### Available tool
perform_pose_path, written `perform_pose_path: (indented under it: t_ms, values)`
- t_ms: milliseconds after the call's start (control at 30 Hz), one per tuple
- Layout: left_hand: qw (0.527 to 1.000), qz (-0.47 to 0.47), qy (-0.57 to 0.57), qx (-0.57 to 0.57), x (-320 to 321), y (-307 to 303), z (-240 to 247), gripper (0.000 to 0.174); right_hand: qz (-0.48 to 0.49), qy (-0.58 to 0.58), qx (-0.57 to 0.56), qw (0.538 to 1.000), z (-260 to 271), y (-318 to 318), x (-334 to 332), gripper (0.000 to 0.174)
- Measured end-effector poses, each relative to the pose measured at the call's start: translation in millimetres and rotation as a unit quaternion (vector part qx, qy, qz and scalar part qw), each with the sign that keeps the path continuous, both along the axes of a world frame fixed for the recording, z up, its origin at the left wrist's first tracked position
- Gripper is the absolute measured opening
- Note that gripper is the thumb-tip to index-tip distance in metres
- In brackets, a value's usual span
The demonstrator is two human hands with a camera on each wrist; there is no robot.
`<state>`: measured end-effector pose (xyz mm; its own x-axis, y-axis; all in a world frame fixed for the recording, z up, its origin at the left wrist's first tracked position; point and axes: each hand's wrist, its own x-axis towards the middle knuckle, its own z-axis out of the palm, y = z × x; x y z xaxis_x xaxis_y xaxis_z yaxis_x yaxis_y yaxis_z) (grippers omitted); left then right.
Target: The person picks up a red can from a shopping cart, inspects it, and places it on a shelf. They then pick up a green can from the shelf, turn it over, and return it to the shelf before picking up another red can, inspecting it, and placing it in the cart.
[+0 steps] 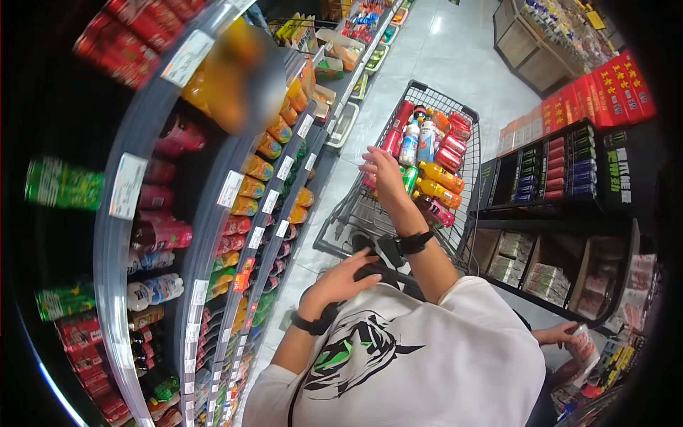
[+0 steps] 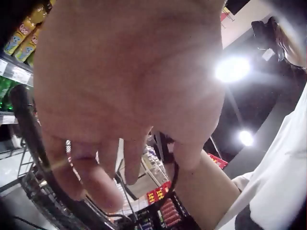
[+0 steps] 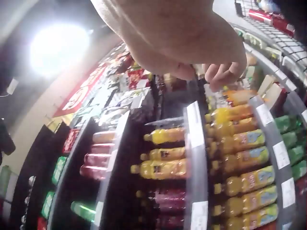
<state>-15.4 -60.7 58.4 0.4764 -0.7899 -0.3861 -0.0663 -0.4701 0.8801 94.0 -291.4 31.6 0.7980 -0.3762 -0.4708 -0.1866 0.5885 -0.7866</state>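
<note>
My right hand (image 1: 386, 178) reaches forward over the shopping cart (image 1: 466, 114), its fingers loosely extended and holding nothing. In the right wrist view, that hand (image 3: 177, 36) overlaps the drinks shelves. Inside the cart lie orange drink bottles (image 1: 437, 186), red cans (image 1: 448, 158), white-and-blue bottles (image 1: 425, 141), a green can (image 1: 410, 179) and a pink-labelled bottle (image 1: 435, 211). My left hand (image 1: 343, 281) hovers in front of my white shirt, near the cart's handle end. Its fingers (image 2: 98, 184) hang relaxed with nothing held, the dark cart frame (image 2: 29, 115) behind them.
Drinks shelves (image 1: 228, 188) with price tags run along the left, bearing orange bottles (image 3: 244, 160) and red cans (image 1: 117, 50). At the right stand a black can rack (image 1: 612, 167) and red cartons (image 1: 612, 92). Another person's hand (image 1: 553, 334) holds a package at lower right.
</note>
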Motion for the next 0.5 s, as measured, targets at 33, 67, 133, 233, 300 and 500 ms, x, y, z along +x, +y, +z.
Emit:
perform_pose_path:
  t_ms: [33,67,133,233,300,500]
  values:
    - [0.998,-0.021,0.017,-0.062,1.7,-4.0,18.2,0.056,0.0,-0.006,-0.007,1.0,17.6,13.6,1.6,0.044]
    - [0.997,-0.058,0.044,0.016,1.7,-1.6,40.3,0.051,0.0,-0.026,-0.012,1.0,36.0,27.6,3.0,0.044]
    - [0.996,-0.058,0.052,-0.049,-8.1,11.2,37.3,0.048,0.003,-0.065,-0.021,0.998,67.7,52.7,7.6,0.044]
    - [0.988,-0.04,0.081,-0.125,-19.6,35.4,38.8,0.038,0.002,-0.117,-0.063,0.991,105.5,95.0,17.8,0.042]
    - [0.983,-0.024,0.119,-0.139,-19.5,51.9,38.2,0.037,0.005,-0.142,-0.066,0.988,122.8,121.9,27.6,0.038]
    - [0.961,0.148,0.08,-0.218,-17.8,99.5,89.4,0.04,0.029,-0.264,-0.288,0.92,159.1,194.2,71.6,0.031]
